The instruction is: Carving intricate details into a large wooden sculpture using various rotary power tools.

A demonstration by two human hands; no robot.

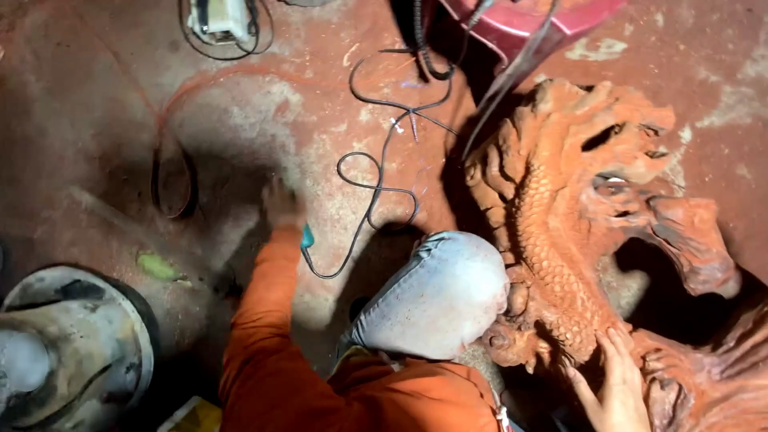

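While the right hand (pixel 618 382) lies spread on the dragon carving (pixel 576 216), the blurred left hand (pixel 282 204) reaches floorward, grip unclear

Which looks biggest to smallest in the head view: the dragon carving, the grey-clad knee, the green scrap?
1. dragon carving
2. knee, though it sits nearer the camera
3. green scrap

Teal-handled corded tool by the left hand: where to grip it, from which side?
Probably by the teal handle, the only part showing beside the orange sleeve. Its black cord trails off right across the red dusty floor, so come from the left, opposite the cord. The left hand is blurred just above it; the tool's working end is hidden.
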